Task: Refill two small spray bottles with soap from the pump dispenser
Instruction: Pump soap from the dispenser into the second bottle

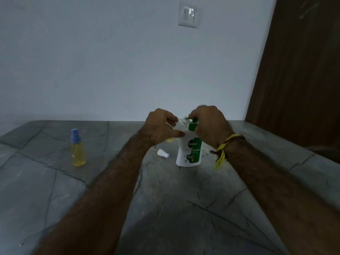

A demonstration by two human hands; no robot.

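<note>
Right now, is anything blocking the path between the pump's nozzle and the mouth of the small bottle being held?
Nothing visible does. The left hand holds the clear bottle tilted against the green pump, which the right hand covers. The loose white sprayer cap lies on the counter below.

just the one view here, head-mounted and wide-angle; it looks forward and down over both forearms onto the grey stone surface (55, 190); the hands sit close, mid-frame; the white wall (110, 61) with its light switch (189, 14) fills the top half

Stone counter (165, 208): dispenser (188, 153), spray bottle (78, 150), cap (163, 153).
</note>
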